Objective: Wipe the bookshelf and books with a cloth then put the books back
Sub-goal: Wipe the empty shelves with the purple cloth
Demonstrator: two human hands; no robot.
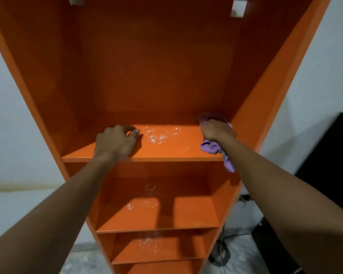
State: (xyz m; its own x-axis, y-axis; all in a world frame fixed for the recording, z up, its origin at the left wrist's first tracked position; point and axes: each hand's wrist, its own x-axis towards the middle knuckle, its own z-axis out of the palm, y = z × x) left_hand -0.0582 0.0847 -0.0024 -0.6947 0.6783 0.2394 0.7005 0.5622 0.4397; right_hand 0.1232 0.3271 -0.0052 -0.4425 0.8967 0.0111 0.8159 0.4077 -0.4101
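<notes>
The right hand (216, 130) clutches a soft, limp purple cloth (213, 147), best bunched, at the glossy orange bookshelf's (166, 151) far right, while the left hand (116, 140) rests empty, fingers curled.

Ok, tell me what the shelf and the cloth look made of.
Bookshelf: likely laminated board with a glossy orange finish; light glints off it and the edges are thin and flat. Cloth: soft purple fabric, perhaps microfibre; it bunches in folds under the right hand.

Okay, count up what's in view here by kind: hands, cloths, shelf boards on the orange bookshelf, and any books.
Hands: 2, left hand bare on the top shelf board, right hand holding the cloth
Purple cloth: 1
Shelf boards in the orange bookshelf: 4 visible, the lowest only partly
Books: 0
Total: 7
</notes>
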